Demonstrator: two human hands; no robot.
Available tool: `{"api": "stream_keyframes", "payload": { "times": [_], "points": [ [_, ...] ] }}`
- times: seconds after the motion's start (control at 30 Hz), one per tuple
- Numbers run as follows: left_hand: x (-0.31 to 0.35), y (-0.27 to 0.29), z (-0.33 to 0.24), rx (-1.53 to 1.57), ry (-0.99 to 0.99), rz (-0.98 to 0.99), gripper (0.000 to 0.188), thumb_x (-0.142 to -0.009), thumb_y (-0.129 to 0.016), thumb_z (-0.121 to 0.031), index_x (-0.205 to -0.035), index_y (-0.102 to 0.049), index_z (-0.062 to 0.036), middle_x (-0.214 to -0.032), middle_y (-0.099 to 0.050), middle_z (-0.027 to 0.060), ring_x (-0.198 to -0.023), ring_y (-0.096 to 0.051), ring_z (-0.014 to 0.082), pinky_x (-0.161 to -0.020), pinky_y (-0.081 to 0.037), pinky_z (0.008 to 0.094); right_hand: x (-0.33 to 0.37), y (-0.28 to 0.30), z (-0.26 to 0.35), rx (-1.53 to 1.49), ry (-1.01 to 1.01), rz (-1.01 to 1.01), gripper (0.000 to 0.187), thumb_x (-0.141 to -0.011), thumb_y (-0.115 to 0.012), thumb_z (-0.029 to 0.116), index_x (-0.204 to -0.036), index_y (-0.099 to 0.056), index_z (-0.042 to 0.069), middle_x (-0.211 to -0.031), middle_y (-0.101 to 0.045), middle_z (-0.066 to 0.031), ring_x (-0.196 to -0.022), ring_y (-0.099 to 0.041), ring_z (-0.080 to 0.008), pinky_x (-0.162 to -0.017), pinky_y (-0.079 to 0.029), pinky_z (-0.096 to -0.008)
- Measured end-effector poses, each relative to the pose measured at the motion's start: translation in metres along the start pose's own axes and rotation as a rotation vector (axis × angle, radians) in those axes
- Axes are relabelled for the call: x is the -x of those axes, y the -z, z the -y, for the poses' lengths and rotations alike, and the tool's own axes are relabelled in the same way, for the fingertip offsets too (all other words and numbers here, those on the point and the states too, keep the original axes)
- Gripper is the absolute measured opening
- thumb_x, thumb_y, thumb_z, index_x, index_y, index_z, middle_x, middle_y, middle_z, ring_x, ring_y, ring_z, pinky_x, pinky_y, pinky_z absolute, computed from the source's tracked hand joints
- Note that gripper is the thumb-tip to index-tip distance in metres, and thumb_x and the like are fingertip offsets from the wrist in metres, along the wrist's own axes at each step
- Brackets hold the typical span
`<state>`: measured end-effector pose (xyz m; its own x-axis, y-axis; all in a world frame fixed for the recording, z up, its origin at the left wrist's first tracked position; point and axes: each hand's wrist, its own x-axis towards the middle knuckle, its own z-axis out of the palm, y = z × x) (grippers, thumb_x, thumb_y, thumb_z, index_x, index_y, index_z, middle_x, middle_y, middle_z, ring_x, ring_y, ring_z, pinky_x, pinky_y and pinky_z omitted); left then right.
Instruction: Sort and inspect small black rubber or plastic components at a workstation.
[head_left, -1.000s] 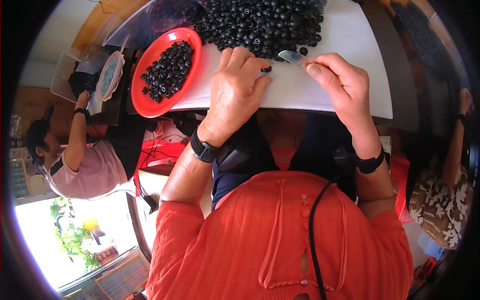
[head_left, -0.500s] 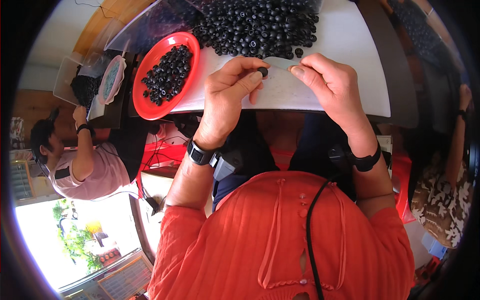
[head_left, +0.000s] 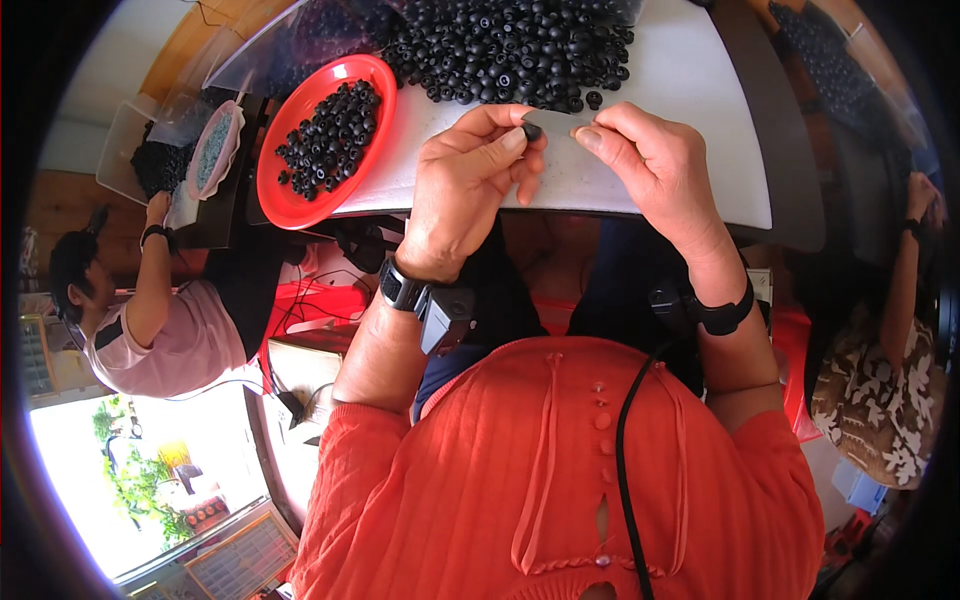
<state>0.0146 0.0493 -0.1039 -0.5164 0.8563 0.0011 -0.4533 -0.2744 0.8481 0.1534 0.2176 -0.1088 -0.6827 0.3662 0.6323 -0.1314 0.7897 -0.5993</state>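
Your left hand [head_left: 470, 185] pinches a black bead [head_left: 531, 131]; your right hand [head_left: 655, 170] has its grip clamped on a thin gray strip [head_left: 565, 122] just beside it, over the white bench [head_left: 690, 120].

Both forearms reach forward, wrists banded. The left hand [head_left: 468, 185] curls, thumb and forefinger pinched together; the right hand [head_left: 655, 165] pinches likewise, fingertips nearly meeting.
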Motion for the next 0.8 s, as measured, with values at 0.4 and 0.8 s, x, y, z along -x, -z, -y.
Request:
{"api": "stream_keyframes", "payload": {
  "times": [0.4, 0.8],
  "points": [
    [0.0022, -0.0051, 0.0023, -0.059, -0.049, 0.023, 0.034, -0.106, -0.052, -0.003, -0.136, -0.06, 0.0098, -0.105, -0.066, 0.0134, -0.087, -0.064, 0.0198, -0.069, -0.052, 0.0321, 0.001, 0.0007, 0.001, -0.007, -0.003, 0.007, 0.025, -0.096, -0.074, 0.025, -0.08, -0.067, 0.008, -0.059, -0.059, -0.0081, -0.05, -0.056, -0.0245, -0.049, -0.042, -0.0368],
    [0.0029, -0.0027, 0.0083, -0.041, -0.105, 0.014, 0.028, -0.105, -0.053, 0.001, -0.128, -0.066, 0.0087, -0.096, -0.069, 0.0132, -0.077, -0.065, 0.0182, -0.069, -0.055, 0.0307, 0.0012, 0.0004, -0.0054, 0.058, 0.134, 0.043, 0.024, -0.095, -0.075, 0.024, -0.081, -0.066, 0.008, -0.059, -0.057, -0.0085, -0.05, -0.055, -0.0255, -0.049, -0.042, -0.0378]
  ]
}}
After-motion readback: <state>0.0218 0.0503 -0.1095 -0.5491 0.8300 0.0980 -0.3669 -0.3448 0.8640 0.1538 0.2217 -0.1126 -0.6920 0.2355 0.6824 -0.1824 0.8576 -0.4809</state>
